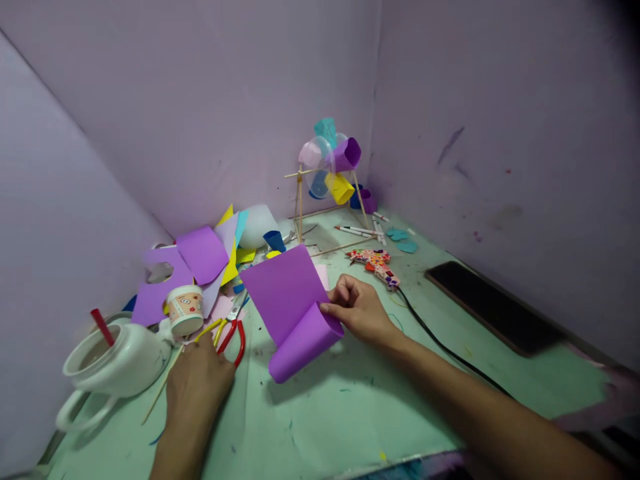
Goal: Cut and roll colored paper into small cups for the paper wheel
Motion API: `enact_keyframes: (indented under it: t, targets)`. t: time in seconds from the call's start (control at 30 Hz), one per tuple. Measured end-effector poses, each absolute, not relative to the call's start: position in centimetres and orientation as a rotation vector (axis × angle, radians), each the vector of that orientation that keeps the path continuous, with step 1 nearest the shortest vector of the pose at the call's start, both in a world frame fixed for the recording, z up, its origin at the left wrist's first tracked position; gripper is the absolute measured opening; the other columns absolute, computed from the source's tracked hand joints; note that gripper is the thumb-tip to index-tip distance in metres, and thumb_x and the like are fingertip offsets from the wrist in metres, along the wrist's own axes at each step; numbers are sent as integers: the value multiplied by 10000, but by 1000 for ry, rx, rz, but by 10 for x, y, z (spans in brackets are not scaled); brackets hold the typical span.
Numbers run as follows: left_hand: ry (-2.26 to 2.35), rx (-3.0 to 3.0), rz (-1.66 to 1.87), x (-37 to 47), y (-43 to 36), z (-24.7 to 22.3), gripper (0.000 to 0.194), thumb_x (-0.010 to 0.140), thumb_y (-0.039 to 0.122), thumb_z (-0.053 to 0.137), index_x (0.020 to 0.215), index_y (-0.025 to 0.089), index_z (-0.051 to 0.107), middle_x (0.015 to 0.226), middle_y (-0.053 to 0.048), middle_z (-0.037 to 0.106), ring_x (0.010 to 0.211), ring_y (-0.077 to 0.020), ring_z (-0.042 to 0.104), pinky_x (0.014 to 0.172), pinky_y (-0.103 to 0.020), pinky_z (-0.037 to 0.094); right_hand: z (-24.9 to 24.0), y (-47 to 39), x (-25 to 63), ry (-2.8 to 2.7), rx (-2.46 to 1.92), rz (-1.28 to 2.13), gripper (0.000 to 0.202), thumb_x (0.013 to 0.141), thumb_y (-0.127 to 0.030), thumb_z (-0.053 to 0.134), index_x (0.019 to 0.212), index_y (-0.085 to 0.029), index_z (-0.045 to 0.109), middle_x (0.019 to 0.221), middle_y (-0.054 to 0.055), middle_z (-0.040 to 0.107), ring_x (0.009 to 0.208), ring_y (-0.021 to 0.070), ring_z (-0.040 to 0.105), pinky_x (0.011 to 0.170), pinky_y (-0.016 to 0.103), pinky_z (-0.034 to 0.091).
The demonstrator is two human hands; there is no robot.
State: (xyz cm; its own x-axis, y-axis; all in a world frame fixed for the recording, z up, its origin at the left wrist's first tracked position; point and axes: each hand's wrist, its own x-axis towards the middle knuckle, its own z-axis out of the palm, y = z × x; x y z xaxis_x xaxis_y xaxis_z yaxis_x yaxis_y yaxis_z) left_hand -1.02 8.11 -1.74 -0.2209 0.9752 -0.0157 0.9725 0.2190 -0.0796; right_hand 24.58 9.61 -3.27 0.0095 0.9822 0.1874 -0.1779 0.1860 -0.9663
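Observation:
My right hand (363, 313) pinches a sheet of purple paper (287, 290) at its right edge, between thumb and fingers. The lower end of the sheet curls into a loose roll, while the upper part stays flat, tilted above the table. My left hand (203, 373) is low beside the scissors (239, 340) with red and yellow handles, its back towards me. Its fingers are mostly hidden, so whether they grip the handles is unclear. A printed paper cup (185, 310) lies tilted just beyond that hand, close to a white teapot (120, 357) with a red straw.
A stick frame (300, 207) carries a clear plastic wheel with coloured paper cups at the back. Cut coloured sheets (203, 255) pile up at left. A patterned glue gun (377, 263) trails a black cord. Markers (360, 232) and a phone (493, 307) lie at right.

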Motion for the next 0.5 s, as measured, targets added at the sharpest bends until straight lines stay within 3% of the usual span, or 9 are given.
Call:
enact_keyframes:
  t: [0.2, 0.37, 0.5]
  targets:
    - [-2471, -1954, 79, -6, 81, -7, 470, 679, 146, 433, 1138, 193, 520, 1018, -159, 655, 891, -358, 616, 646, -400, 427, -30, 99, 247, -1091, -913, 1198, 465, 532, -218, 753, 572, -210, 290, 532, -63, 497, 475, 75, 426, 451, 197, 330]
    - [-2634, -1952, -165, -20, 74, 1, 490, 755, 406, 446, 1205, 218, 484, 999, -157, 675, 862, -347, 644, 627, -386, 450, -26, 104, 253, -1039, -906, 1184, 473, 508, -228, 760, 571, -206, 292, 507, -75, 490, 451, 63, 413, 447, 187, 321]
    - [-2770, -2042, -641, -20, 62, 6, 500, 718, 540, 491, 1080, 195, 508, 649, -63, 672, 590, -268, 631, 556, -340, 441, -24, 108, 258, -1009, -915, 1162, 474, 505, -216, 759, 575, -209, 291, 498, -80, 485, 434, 62, 406, 429, 184, 308]
